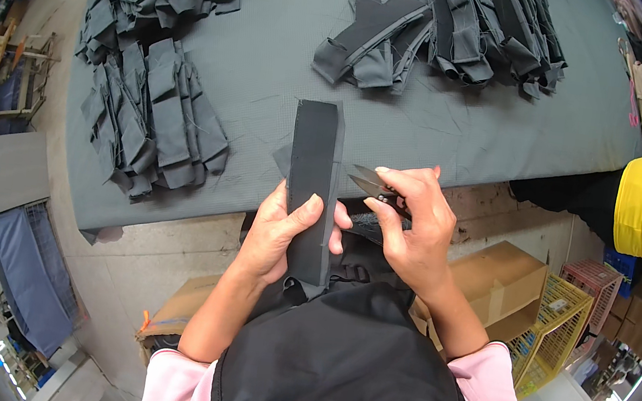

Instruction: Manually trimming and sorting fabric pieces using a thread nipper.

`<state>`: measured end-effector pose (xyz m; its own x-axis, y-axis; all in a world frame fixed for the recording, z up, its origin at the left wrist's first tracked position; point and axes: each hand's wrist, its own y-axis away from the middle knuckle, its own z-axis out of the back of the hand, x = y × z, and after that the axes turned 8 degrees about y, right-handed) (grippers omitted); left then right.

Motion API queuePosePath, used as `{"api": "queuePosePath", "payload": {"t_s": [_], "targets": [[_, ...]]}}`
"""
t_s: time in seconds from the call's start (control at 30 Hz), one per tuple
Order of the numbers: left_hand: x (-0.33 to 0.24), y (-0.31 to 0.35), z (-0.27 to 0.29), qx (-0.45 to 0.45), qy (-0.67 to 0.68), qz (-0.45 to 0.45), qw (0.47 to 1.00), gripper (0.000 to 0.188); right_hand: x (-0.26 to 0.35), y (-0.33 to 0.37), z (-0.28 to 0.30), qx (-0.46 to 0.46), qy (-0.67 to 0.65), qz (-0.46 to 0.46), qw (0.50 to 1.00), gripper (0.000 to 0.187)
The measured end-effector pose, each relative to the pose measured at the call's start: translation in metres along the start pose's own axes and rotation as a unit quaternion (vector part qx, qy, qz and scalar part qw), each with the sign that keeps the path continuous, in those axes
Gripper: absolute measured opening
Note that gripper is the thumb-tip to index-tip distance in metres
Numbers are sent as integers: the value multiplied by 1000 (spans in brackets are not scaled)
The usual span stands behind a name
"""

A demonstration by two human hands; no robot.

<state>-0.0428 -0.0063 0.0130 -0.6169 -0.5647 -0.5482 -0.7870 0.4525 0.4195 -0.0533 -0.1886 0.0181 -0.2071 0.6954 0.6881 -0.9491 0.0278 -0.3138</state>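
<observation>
Tbl [275, 56], grey-covered, dk strip [315, 155] in L hand [271, 234], yellow crate [551, 332]

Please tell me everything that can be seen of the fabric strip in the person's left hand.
The fabric strip is long, narrow and roughly rectangular. It has a matte, near-black face with lighter grey cloth along its right edge; it looks woven. It runs nearly straight away from the person, its lower end curled near the black apron. The left hand grips it, thumb on top, fingertips showing past the right edge. Whether it touches the table is unclear.
</observation>
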Motion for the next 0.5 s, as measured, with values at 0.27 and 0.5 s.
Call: {"api": "queuePosePath", "payload": {"t_s": [0.27,0.5], "targets": [[1,3,-2,4,15,17,1000,26,4,-6,0,18,63,55,996,31],[1,5,-2,-3,5,33,999,24,-2,-2,-2,-9,81,86,993,27]]}}
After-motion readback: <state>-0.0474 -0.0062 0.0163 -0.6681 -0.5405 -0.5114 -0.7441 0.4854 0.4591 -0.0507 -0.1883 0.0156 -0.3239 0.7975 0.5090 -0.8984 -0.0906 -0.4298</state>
